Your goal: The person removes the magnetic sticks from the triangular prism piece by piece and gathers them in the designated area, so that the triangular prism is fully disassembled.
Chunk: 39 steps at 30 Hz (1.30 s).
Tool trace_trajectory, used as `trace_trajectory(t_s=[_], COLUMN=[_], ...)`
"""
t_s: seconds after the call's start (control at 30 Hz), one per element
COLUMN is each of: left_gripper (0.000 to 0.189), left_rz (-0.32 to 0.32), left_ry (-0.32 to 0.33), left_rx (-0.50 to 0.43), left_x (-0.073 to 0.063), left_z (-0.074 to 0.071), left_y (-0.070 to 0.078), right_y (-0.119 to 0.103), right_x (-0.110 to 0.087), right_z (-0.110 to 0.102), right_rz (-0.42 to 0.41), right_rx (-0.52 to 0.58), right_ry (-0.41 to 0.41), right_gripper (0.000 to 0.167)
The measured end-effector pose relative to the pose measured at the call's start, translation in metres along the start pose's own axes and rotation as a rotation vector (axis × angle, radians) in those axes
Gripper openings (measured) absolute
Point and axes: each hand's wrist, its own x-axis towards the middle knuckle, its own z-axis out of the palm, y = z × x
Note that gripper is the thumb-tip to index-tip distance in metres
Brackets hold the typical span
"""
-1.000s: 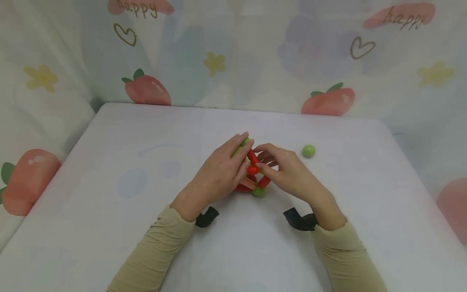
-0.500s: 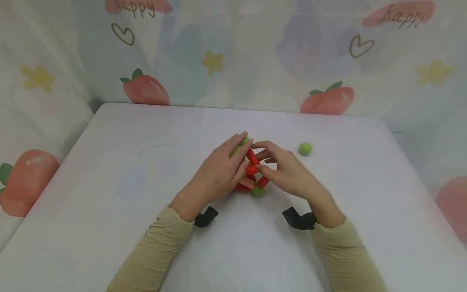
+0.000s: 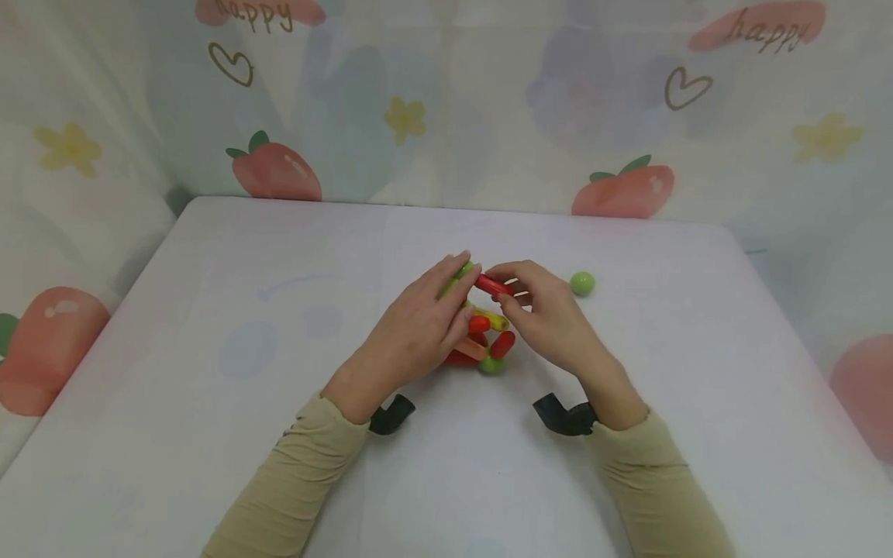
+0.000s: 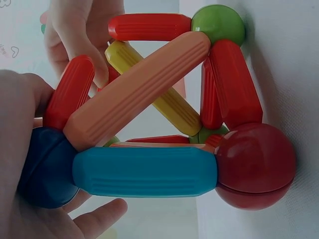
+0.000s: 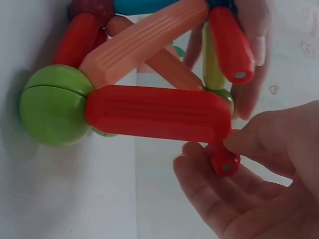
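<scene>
A magnetic stick-and-ball frame stands between the hands, its near side a blue magnetic stick [image 4: 144,172] joining a dark blue ball [image 4: 47,167] and a dark red ball [image 4: 256,164]. My left hand [image 3: 418,329] holds the upper left of the frame, fingers around the dark blue ball in the left wrist view. My right hand [image 3: 547,318] pinches the end of a red magnetic stick [image 3: 494,285] between thumb and fingers. Its far end lies by my left fingertips. A yellow magnetic stick [image 3: 492,319] and another red stick [image 5: 159,112], on a green ball [image 5: 55,104], have free ends.
One loose green ball [image 3: 582,284] lies on the white table [image 3: 279,442], beyond my right hand. Black wrist-camera mounts [image 3: 563,415] stick out under both wrists. A patterned cloth [image 3: 474,108] stands behind the table and along its sides.
My right hand has moved up and slightly away, swinging the red stick's end from a steep slant to a flatter one. The yellow stick's end now shows. My left hand stays put.
</scene>
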Motion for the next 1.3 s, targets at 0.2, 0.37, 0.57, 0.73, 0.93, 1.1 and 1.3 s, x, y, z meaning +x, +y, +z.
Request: trace_trajectory(t_s=[0.2,0.37,0.57,0.73,0.93,1.1,1.3], left_gripper=[0.052,0.052,0.052,0.052,0.051,0.052,0.052], left_rz=[0.014,0.008,0.006,0.013,0.02,0.022,0.026], left_ry=[0.014,0.013,0.009,0.011,0.016,0.017,0.027], left_rx=[-0.01,-0.016,-0.015,-0.009,-0.012,-0.006,-0.004], left_x=[0.0001,-0.0003,-0.001,-0.0001,0.0006,0.0003,-0.0006], left_z=[0.001,0.0005,0.0012,0.0011,0.001,0.0006,0.0012], left_y=[-0.0012,-0.0015,-0.0016,-0.0011,-0.0008,-0.0003,-0.0014], right_y=[0.0016,0.0037,0.0062,0.0078,0.0078,0.0069,0.0071], right_x=[0.0048,0.0065,0.0071,0.0079,0.0074,0.007,0.0071], right_z=[0.0063,0.0077,0.0067,0.0061,0.0057,0.0055,0.007], right_rz=[0.017,0.006,-0.01,-0.037,-0.048,-0.042,-0.046], right_rx=[0.003,0.004,-0.002,-0.041,-0.058,-0.072,-0.093], right_ry=[0.011,0.007,-0.012,-0.005,0.005,0.006,0.019], right_gripper=[0.031,0.03,0.028,0.03,0.031,0.031,0.031])
